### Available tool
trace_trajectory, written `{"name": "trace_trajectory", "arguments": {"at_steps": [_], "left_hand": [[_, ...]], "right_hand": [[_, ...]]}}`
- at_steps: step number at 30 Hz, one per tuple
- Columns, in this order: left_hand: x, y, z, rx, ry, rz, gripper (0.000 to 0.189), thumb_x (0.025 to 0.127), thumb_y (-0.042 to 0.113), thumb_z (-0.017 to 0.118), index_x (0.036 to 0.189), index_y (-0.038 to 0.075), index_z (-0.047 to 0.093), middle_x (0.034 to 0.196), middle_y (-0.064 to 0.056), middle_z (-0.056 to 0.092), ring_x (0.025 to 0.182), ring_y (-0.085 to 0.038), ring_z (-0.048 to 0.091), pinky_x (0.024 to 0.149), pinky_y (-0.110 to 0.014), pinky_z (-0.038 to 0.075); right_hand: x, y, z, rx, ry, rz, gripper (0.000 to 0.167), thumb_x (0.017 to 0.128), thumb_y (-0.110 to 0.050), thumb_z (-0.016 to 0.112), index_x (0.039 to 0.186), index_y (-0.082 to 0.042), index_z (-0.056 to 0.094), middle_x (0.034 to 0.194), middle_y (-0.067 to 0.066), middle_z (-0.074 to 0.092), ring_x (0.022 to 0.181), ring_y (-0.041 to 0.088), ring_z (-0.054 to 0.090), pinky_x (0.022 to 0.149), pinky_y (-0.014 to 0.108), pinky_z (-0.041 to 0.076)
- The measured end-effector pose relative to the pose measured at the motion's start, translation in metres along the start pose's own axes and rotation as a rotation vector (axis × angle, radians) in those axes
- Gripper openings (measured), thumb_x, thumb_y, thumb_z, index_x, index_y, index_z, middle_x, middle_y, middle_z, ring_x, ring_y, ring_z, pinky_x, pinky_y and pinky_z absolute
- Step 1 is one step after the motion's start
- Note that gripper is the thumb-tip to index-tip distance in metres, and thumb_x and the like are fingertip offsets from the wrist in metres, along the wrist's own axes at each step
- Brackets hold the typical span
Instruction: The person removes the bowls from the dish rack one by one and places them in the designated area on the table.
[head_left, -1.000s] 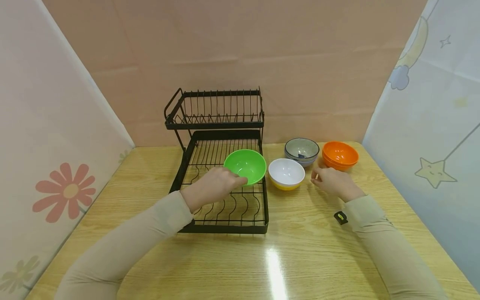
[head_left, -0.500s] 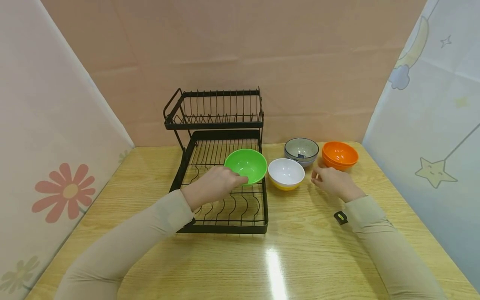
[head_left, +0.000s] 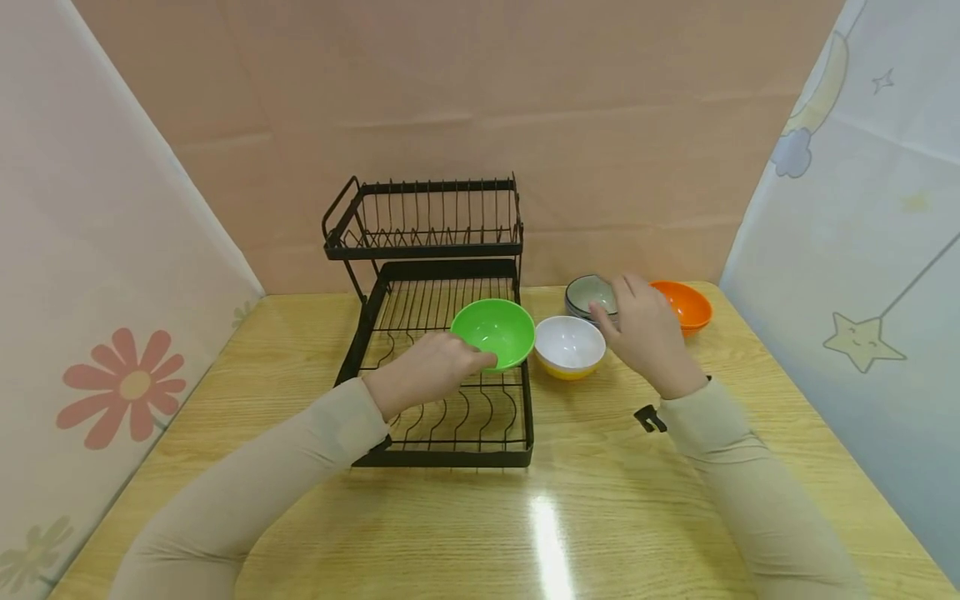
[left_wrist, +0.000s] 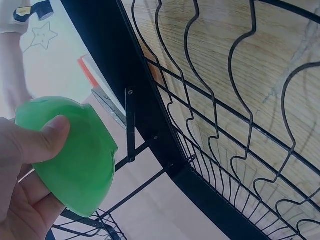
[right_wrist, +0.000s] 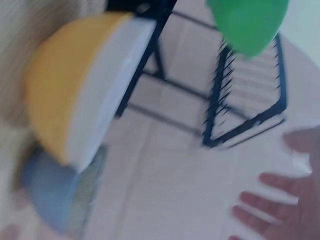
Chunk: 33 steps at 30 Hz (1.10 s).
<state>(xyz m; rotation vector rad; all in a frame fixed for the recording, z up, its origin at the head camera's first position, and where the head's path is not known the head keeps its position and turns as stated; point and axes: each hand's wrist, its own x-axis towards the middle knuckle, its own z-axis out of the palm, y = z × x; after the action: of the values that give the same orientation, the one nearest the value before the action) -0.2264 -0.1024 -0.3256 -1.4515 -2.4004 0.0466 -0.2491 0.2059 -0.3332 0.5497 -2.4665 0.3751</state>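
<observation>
With thumb and fingers my left hand (head_left: 427, 371) pinches the rim of a green bowl (head_left: 498, 327), above the lower level of a black dish rack (head_left: 450, 459). The left wrist view shows the thumb (left_wrist: 56, 131) on one face of the bowl and fingers behind it. My right hand (head_left: 647, 340) hovers just right of a white-and-yellow bowl (head_left: 567, 342), holding nothing. Its fingers (right_wrist: 260, 220) are spread in the right wrist view. Behind the hand, a grey speckled bowl (head_left: 587, 293) and an orange bowl (head_left: 690, 307) are partly hidden.
The rack's raised upper tier (head_left: 423, 250) has upright wire slots. A small black device (head_left: 649, 418) sits at the right wrist. Fabric walls stand behind and at both sides of the wooden table (head_left: 420, 533).
My right hand has risen from beside the white-and-yellow bowl and its fingers have opened out, now covering part of the grey and orange bowls. The left hand and green bowl have hardly moved.
</observation>
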Motion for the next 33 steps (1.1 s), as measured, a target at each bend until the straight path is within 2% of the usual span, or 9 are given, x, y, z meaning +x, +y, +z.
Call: {"name": "trace_trajectory", "arguments": {"at_steps": [2, 4, 6, 7, 9, 14, 19, 26, 33], "left_hand": [[0.0, 0.0, 0.001, -0.002, 0.001, -0.001, 0.024, 0.086, -0.002, 0.067, 0.101, 0.016, 0.069, 0.078, 0.0, 0.071, 0.053, -0.008, 0.053, 0.051, -0.019, 0.048], [0.001, 0.0, 0.001, -0.003, 0.003, -0.001, 0.024, 0.085, -0.002, 0.068, 0.101, 0.016, 0.07, 0.077, -0.001, 0.071, 0.053, -0.008, 0.054, 0.051, -0.019, 0.048], [0.001, 0.0, 0.001, -0.005, 0.003, -0.002, 0.024, 0.085, -0.002, 0.068, 0.101, 0.016, 0.069, 0.078, -0.001, 0.071, 0.054, -0.008, 0.055, 0.052, -0.019, 0.049], [0.001, 0.0, 0.002, -0.005, 0.004, 0.0, 0.024, 0.085, -0.002, 0.069, 0.101, 0.015, 0.069, 0.078, -0.001, 0.071, 0.055, -0.008, 0.056, 0.053, -0.019, 0.05], [0.001, 0.0, 0.001, 0.0, 0.007, 0.002, 0.023, 0.085, -0.001, 0.07, 0.101, 0.015, 0.069, 0.08, -0.002, 0.072, 0.057, -0.009, 0.059, 0.055, -0.02, 0.052], [0.002, 0.001, 0.0, 0.011, 0.013, 0.017, 0.024, 0.084, 0.0, 0.071, 0.103, 0.015, 0.069, 0.084, -0.004, 0.074, 0.06, -0.011, 0.064, 0.056, -0.021, 0.054], [0.003, 0.001, -0.001, 0.008, 0.021, 0.027, 0.023, 0.086, 0.003, 0.069, 0.106, 0.014, 0.07, 0.089, -0.004, 0.074, 0.062, -0.011, 0.066, 0.055, -0.021, 0.053], [0.003, 0.002, -0.001, 0.03, 0.038, 0.039, 0.016, 0.089, 0.01, 0.068, 0.103, 0.017, 0.07, 0.085, 0.0, 0.074, 0.057, -0.01, 0.061, 0.051, -0.021, 0.05], [0.004, 0.003, 0.002, 0.048, 0.077, 0.06, 0.017, 0.087, 0.006, 0.069, 0.1, 0.018, 0.07, 0.077, 0.002, 0.071, 0.052, -0.008, 0.053, 0.047, -0.019, 0.045]], "right_hand": [[0.004, -0.011, -0.001, 0.03, -0.029, -0.112, 0.06, 0.097, -0.034, 0.057, 0.145, -0.003, 0.039, 0.147, 0.02, 0.042, 0.132, 0.04, 0.042, 0.107, 0.057, 0.034], [0.006, -0.022, -0.001, 0.055, -0.095, -0.221, 0.071, 0.099, -0.047, 0.048, 0.153, -0.007, 0.024, 0.16, 0.016, 0.019, 0.146, 0.037, 0.02, 0.117, 0.056, 0.016], [0.006, -0.031, 0.001, 0.066, -0.165, -0.317, 0.078, 0.098, -0.058, 0.038, 0.156, -0.011, 0.014, 0.163, 0.011, 0.004, 0.15, 0.032, 0.004, 0.119, 0.055, 0.005], [0.006, -0.035, 0.003, 0.062, -0.189, -0.37, 0.081, 0.098, -0.061, 0.036, 0.156, -0.01, 0.012, 0.163, 0.01, 0.0, 0.15, 0.031, 0.0, 0.119, 0.054, 0.003], [0.006, -0.043, 0.008, 0.052, -0.221, -0.465, 0.085, 0.096, -0.061, 0.041, 0.156, -0.009, 0.011, 0.163, 0.012, 0.001, 0.15, 0.03, -0.001, 0.119, 0.054, 0.003], [0.005, -0.053, 0.017, 0.045, -0.27, -0.616, 0.088, 0.088, -0.044, 0.067, 0.154, -0.008, 0.021, 0.161, 0.015, 0.017, 0.149, 0.032, 0.01, 0.119, 0.052, 0.007], [0.003, -0.057, 0.023, 0.061, -0.3, -0.665, 0.079, 0.086, -0.035, 0.072, 0.15, -0.007, 0.035, 0.155, 0.011, 0.033, 0.146, 0.031, 0.025, 0.121, 0.048, 0.006], [0.005, -0.057, 0.031, 0.103, -0.194, -0.767, 0.053, 0.079, -0.023, 0.079, 0.126, -0.006, 0.061, 0.13, 0.009, 0.063, 0.128, 0.028, 0.052, 0.113, 0.053, 0.029], [0.008, -0.057, 0.037, 0.102, -0.128, -0.816, 0.037, 0.074, -0.021, 0.084, 0.105, -0.01, 0.069, 0.108, 0.004, 0.072, 0.108, 0.022, 0.065, 0.109, 0.049, 0.037]]}}
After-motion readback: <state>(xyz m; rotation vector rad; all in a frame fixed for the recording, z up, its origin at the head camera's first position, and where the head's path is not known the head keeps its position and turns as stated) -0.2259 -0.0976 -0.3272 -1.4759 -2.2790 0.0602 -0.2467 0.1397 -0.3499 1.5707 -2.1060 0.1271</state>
